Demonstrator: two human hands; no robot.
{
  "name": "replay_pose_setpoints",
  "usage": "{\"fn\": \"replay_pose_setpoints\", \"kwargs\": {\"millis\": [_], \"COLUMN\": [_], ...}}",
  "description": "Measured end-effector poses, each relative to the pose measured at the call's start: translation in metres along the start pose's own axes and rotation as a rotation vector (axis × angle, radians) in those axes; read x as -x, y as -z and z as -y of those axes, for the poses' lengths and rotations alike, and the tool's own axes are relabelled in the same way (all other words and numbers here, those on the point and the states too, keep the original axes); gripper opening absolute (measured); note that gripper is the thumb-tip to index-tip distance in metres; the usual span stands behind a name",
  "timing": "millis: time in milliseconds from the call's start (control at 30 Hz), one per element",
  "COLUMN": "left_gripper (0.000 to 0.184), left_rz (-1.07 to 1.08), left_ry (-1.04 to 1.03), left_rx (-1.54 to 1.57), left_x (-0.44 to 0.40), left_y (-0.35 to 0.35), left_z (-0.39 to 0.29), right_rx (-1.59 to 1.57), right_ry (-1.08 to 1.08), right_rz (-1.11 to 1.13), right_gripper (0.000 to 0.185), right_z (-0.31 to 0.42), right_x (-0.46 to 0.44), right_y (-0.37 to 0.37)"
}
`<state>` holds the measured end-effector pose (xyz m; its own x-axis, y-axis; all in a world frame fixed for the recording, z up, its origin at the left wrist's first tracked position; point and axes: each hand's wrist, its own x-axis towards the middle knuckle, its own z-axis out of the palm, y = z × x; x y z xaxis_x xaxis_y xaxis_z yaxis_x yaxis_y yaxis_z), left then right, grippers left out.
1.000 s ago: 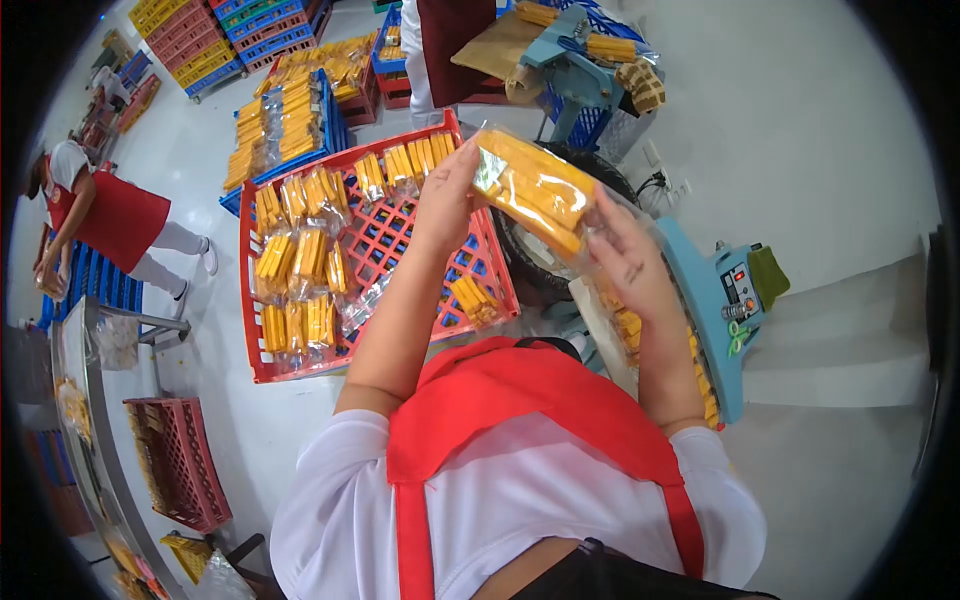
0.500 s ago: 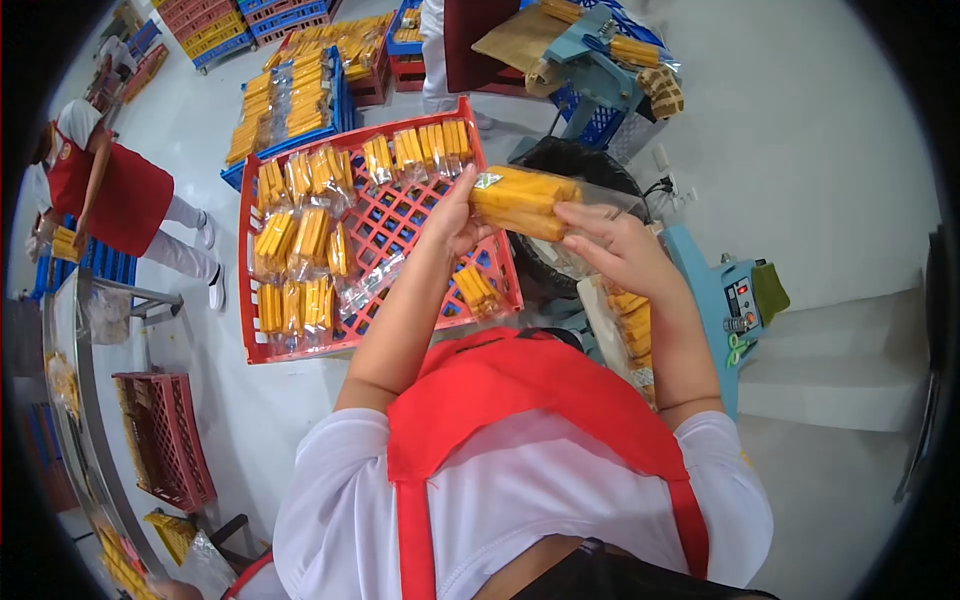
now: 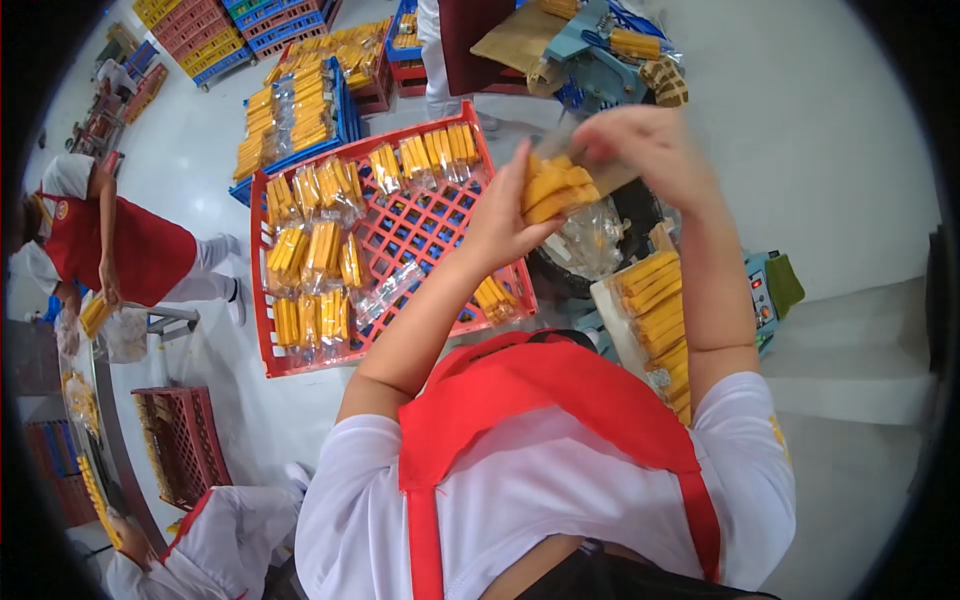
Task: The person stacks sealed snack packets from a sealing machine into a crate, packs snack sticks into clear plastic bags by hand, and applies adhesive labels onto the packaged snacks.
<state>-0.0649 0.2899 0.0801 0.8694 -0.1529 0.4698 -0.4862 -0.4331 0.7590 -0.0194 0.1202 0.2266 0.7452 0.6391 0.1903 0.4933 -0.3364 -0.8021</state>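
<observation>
A clear plastic bag of yellow sticks (image 3: 558, 190) is held up over the right edge of the red crate (image 3: 412, 212). My left hand (image 3: 497, 218) is closed round its near side, with the thumb below and fingers behind. At the far end, my right hand (image 3: 648, 150) has its fingers bent together on the loose plastic, slightly blurred. Several filled bags lie in rows in the crate, and a flat plastic bag (image 3: 390, 292) rests on its lattice. More yellow sticks (image 3: 655, 310) lie in a pale tray below my right forearm.
A black-lined bin (image 3: 640, 210) with crumpled plastic stands beyond the crate. Sealing machines (image 3: 765, 300) stand to the right. Blue crates (image 3: 290, 120) of bags are behind. Co-workers (image 3: 125, 240) in red aprons work at a metal table on the left.
My right hand has moved up and away, from the sticks to the bag's plastic end. The bag has turned and tilted in my left hand. The view has shifted slightly.
</observation>
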Motion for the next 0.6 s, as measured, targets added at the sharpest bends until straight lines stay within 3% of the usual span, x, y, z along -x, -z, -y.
{"fn": "replay_pose_setpoints", "kwargs": {"millis": [33,100,167,200,233,300,333,367,433,467,533,600], "left_gripper": [0.095,0.088,0.083,0.069,0.069,0.054,0.04,0.038,0.039,0.039,0.042,0.042], "left_rz": [-0.12,-0.116,-0.113,-0.131,-0.119,0.028,0.032,0.032,0.032,0.044,0.081,0.058], "left_ry": [-0.045,0.014,0.13,0.152,0.149,0.572,0.766,0.875,1.049,1.058,1.029,1.044], "left_rx": [0.112,0.233,0.729,0.824,0.828,1.53,1.577,1.657,1.679,1.668,1.812,1.812], "left_x": [-0.003,-0.001,-0.006,-0.008,-0.012,-0.019,-0.024,-0.029,-0.038,-0.04,-0.041,-0.044], "left_y": [0.001,0.002,0.0,-0.007,-0.011,-0.014,-0.012,-0.015,-0.02,-0.025,-0.037,-0.044], "left_z": [0.0,-0.006,-0.021,-0.019,-0.022,-0.034,-0.041,-0.036,-0.032,-0.026,-0.014,-0.013], "right_rx": [0.0,-0.206,-0.201,-0.165,-0.13,-0.287,-0.448,-0.46,-0.926,-0.935,-1.069,-1.059], "right_ry": [0.005,0.312,0.257,0.291,0.318,0.153,-0.002,-0.015,-0.376,-0.373,-0.57,-0.589], "right_rz": [-0.003,-0.536,-0.516,-0.434,-0.353,-0.289,-0.332,-0.344,-0.184,-0.198,-0.029,-0.043], "right_gripper": [0.029,0.031,0.038,0.042,0.047,0.055,0.05,0.05,0.037,0.037,0.027,0.026], "right_z": [0.003,0.005,-0.031,-0.043,-0.053,-0.073,-0.082,-0.093,-0.118,-0.13,-0.145,-0.153], "right_x": [0.004,0.01,0.014,0.014,0.014,0.01,0.003,-0.003,-0.015,-0.018,-0.022,-0.023], "right_y": [0.005,0.013,-0.003,-0.022,-0.036,-0.051,-0.054,-0.055,-0.054,-0.055,-0.053,-0.049]}}
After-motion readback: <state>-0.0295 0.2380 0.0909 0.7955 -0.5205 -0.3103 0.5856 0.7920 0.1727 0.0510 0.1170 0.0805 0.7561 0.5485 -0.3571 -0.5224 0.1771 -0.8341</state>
